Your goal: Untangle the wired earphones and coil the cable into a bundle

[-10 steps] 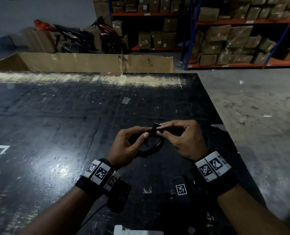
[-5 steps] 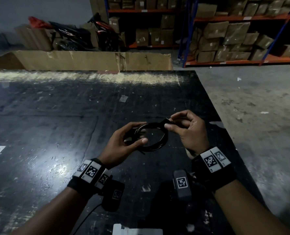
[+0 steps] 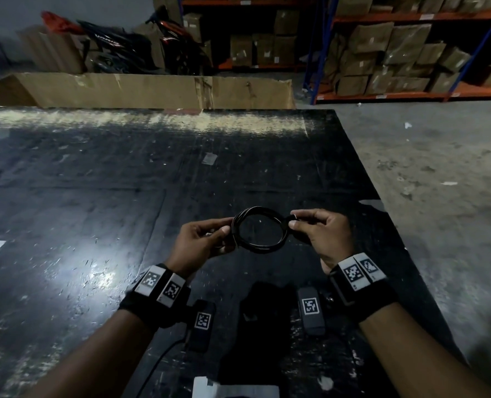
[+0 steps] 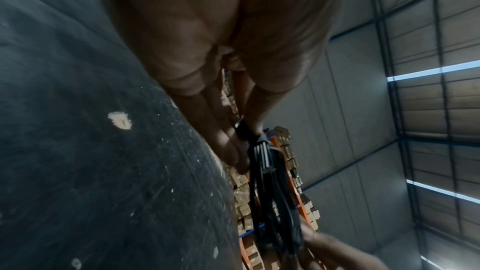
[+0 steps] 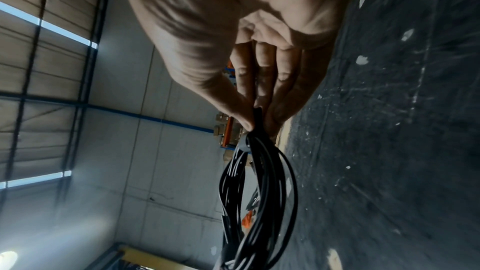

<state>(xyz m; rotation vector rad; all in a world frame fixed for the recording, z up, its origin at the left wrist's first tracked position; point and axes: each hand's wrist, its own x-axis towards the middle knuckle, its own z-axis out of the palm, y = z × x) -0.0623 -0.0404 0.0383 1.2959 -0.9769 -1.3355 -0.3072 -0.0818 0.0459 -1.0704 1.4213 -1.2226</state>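
The black earphone cable (image 3: 260, 245) is wound into a round coil of several loops, held flat in the air above the black table (image 3: 95, 196). My left hand (image 3: 207, 239) pinches the coil's left side between thumb and fingers. My right hand (image 3: 314, 226) pinches its right side, where a small black piece with a glint of metal shows at the fingertips. In the left wrist view the cable (image 4: 265, 171) runs from my left hand (image 4: 241, 143) toward the other hand. In the right wrist view the looped cable (image 5: 257, 188) hangs from my right hand (image 5: 255, 118), which pinches it.
A flattened cardboard box (image 3: 152, 87) lies along the table's far edge. Shelves of cartons (image 3: 396, 47) and parked motorbikes (image 3: 141, 44) stand behind. The concrete floor (image 3: 439, 182) drops off to the right. A white object (image 3: 233, 389) sits at the table's near edge.
The hands have moved apart and the coil has opened from a small bunch at the fingertips into a flat round ring stretched between them.
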